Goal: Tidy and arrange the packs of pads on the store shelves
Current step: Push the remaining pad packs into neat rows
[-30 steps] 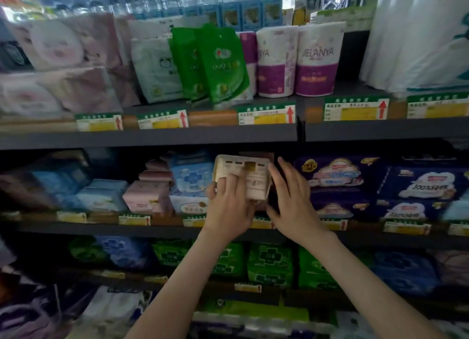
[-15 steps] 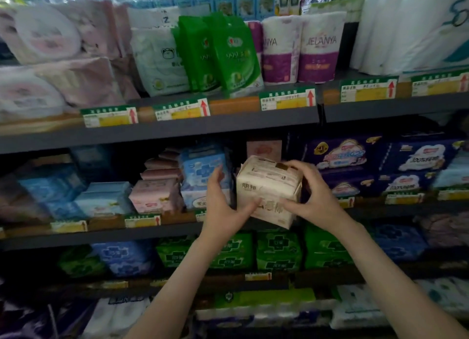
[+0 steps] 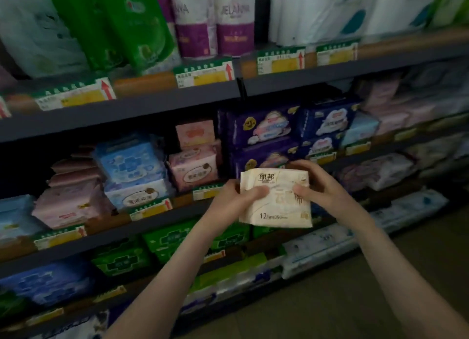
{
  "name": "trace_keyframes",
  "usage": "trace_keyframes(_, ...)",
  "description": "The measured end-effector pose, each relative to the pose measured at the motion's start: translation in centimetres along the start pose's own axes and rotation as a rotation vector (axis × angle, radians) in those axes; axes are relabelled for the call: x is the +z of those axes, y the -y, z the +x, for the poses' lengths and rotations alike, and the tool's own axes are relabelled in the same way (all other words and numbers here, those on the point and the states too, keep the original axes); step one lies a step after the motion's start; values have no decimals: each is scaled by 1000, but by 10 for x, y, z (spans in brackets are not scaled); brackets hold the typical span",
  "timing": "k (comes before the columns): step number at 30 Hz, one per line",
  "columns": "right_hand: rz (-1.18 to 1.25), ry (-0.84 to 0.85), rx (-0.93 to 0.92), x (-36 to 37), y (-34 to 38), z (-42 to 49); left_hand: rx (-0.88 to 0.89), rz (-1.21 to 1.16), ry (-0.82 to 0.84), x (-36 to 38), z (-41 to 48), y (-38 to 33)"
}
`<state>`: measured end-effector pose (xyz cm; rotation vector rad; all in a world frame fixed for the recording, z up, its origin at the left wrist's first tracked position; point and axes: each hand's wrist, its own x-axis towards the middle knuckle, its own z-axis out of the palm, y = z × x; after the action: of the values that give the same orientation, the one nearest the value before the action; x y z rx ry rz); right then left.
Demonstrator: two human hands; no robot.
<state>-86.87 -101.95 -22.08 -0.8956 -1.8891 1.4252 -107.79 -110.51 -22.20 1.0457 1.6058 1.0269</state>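
A cream pack of pads [image 3: 276,209] with dark printed characters is held upright in front of the middle shelf [image 3: 157,219], clear of it. My left hand [image 3: 233,199] grips its left edge, thumb across the front. My right hand [image 3: 319,186] grips its right side and top. On the shelf behind stand pink packs [image 3: 195,166], blue-and-white packs [image 3: 132,166] and dark purple packs [image 3: 261,130].
Green pouches [image 3: 132,26] and purple-and-white paper rolls [image 3: 215,21] fill the top shelf. Green packs [image 3: 172,239] and blue packs [image 3: 50,282] line the lower shelf. Price labels [image 3: 203,73] run along the shelf edges. Brown floor [image 3: 380,288] shows at the lower right.
The cream pack came off the middle shelf, moved toward me and down, and turned face-on. Both hands stayed on it. The view shifted to the right.
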Motion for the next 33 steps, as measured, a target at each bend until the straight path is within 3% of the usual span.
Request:
trace_keyframes(6, -360, -269, 65, -75, -48, -44, -87, 190, 19, 105, 41, -1)
trace_keyframes(10, -224, -447, 233, -129, -87, -67, -44, 195, 30, 186, 69, -6)
trace_keyframes(15, -80, -523, 325, -218, -129, -86, 3, 308, 33, 292, 107, -30)
trace_keyframes(22, -10, -391, 351, -320, -161, -78, 48, 389, -2, 388, 153, -51)
trace_keyframes(28, 119, -229, 483, -380, -199, -48, 230, 572, -28, 441, 194, -61)
trace_keyframes(33, 58, -307, 500, -437, -237, -8, 314, 588, 1, 493, 256, -70)
